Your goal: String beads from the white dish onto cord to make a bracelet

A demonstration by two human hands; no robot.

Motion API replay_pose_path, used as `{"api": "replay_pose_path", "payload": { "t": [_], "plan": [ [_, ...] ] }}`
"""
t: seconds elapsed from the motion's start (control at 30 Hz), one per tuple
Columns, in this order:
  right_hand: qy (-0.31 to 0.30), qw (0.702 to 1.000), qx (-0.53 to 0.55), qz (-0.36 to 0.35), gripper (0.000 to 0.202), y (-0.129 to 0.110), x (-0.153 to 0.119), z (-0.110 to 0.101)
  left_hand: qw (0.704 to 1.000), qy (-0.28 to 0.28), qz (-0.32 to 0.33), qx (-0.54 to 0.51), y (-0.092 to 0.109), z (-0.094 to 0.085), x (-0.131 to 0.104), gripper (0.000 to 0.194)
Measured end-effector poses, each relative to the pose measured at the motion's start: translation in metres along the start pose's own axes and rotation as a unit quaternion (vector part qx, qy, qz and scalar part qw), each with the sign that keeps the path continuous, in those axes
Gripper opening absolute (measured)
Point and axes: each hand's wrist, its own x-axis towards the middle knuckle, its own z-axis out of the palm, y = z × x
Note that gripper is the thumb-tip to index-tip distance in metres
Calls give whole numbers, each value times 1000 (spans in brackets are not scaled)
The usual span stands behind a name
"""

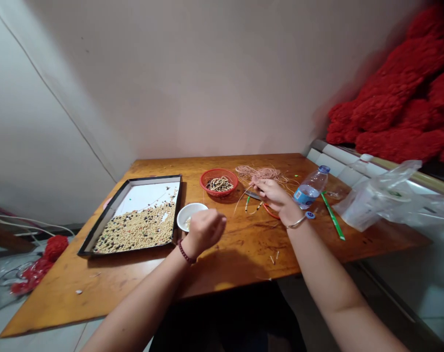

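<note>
My left hand (208, 228) is closed, raised in front of a small white bowl (185, 211); what its fingers hold, if anything, is hidden. To the right, the fingertips of my right hand (273, 194) pinch a thin pale cord (241, 199) that slants down toward the left. Below that hand, a short strand of black and yellow beads (247, 205) shows over the wood. Just behind it lies a loose heap of pinkish cord (261, 173). A red plastic basket (219, 192) with strung beads inside stands between and beyond the hands.
At left, a black-edged tray (176, 215) holds many cream and dark beads. A water bottle (312, 187), a green strip (333, 217) and a clear plastic bag (361, 208) occupy the right side of the wooden table (141, 288). Red yarn bundles (393, 107) are piled beyond.
</note>
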Motion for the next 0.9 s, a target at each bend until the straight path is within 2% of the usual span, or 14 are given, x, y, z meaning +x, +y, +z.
{"api": "replay_pose_path", "payload": {
  "t": [0.07, 0.13, 0.17, 0.23, 0.27, 0.33, 0.4, 0.47, 0.63, 0.8, 0.9],
  "plan": [
    [-28, 999, 22, 11, 43, 11, 4, 13, 991, -101, 92, 3, 4, 2, -3, 24],
    [-57, 998, 25, 23, 43, 23, 6, 25, 972, -191, 137, 13, 6, 4, -3, 21],
    [-71, 997, 20, 29, 44, 29, 6, 30, 965, -224, 132, 23, 6, 6, -3, 21],
    [-95, 995, 4, 37, 44, 42, 6, 38, 965, -248, 77, 48, 3, 10, -1, 24],
    [-109, 993, -7, 40, 45, 47, 5, 41, 968, -240, 39, 58, 1, 12, 0, 26],
    [-125, 991, -23, 44, 46, 55, 3, 45, 980, -190, -42, 42, -3, 17, 1, 25],
    [-133, 990, -27, 42, 46, 59, 1, 48, 987, -117, -113, -16, -7, 21, 1, 25],
    [-140, 989, -22, 36, 46, 59, -2, 50, 982, -81, -153, -74, -9, 23, 2, 28],
    [-152, 988, 13, 27, 45, 56, -6, 52, 960, -154, -183, -147, -13, 20, 4, 36],
    [-164, 982, 86, 46, 40, 53, -8, 51, 934, -168, -232, -212, -18, 21, 6, 38],
    [-184, 973, 122, 66, 37, 51, -10, 49, 925, -176, -240, -235, -18, 21, 7, 35]
  ]
}}
